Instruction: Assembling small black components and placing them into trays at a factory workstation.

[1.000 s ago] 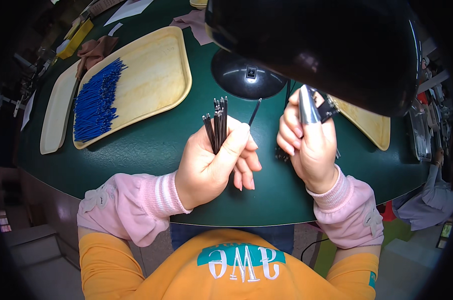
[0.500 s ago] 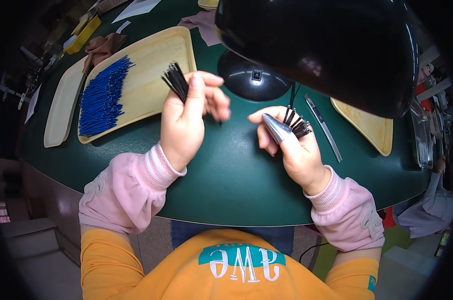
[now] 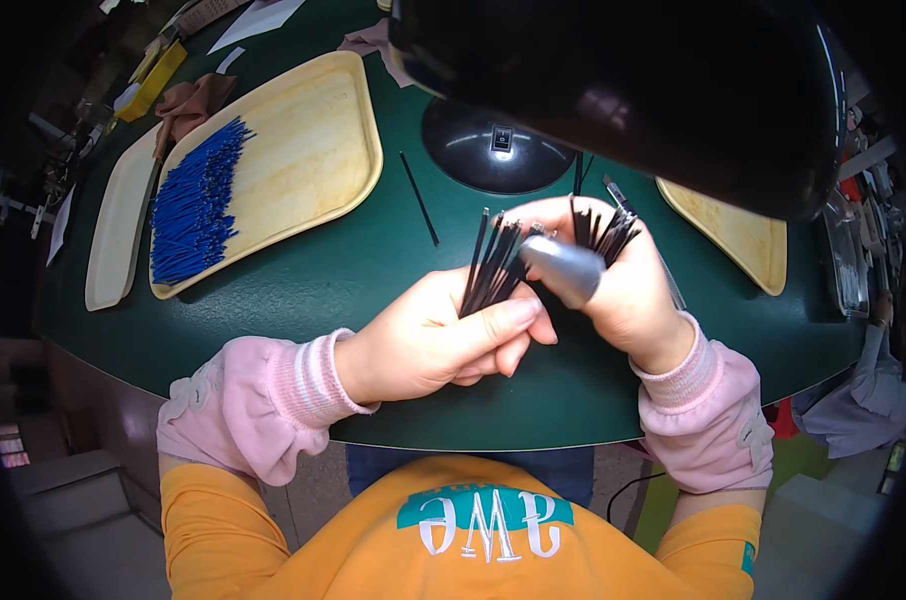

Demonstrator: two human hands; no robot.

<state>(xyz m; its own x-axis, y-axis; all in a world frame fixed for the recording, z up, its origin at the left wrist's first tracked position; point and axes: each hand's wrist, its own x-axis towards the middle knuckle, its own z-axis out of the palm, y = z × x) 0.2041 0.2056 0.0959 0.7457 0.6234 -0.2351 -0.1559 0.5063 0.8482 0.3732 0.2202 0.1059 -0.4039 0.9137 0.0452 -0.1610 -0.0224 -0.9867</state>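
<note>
My left hand (image 3: 423,340) is closed around a bundle of short black wires (image 3: 489,268), whose tips stand up past the fingers. Close beside it, my right hand (image 3: 641,300) grips a second bundle of black wires (image 3: 609,238) that fans out above the palm. A shiny metal thumb cover (image 3: 565,270), blurred by motion, sits on the right thumb, its tip against the left bundle. Behind the hands a single black wire (image 3: 419,200) lies on the green table. Part of the right fingers is hidden behind the wires and thumb.
A cream tray (image 3: 313,150) with many blue wires (image 3: 198,205) stands at the left, beside a narrower tray (image 3: 118,235). A black lamp (image 3: 613,90) overhangs the far side. Right of my hands are a craft knife (image 3: 617,192) and another tray (image 3: 728,235).
My left hand has moved right and nearer with its bundle, coming up against the right hand. A lone black wire now lies on the table. My right hand has shifted slightly right.
</note>
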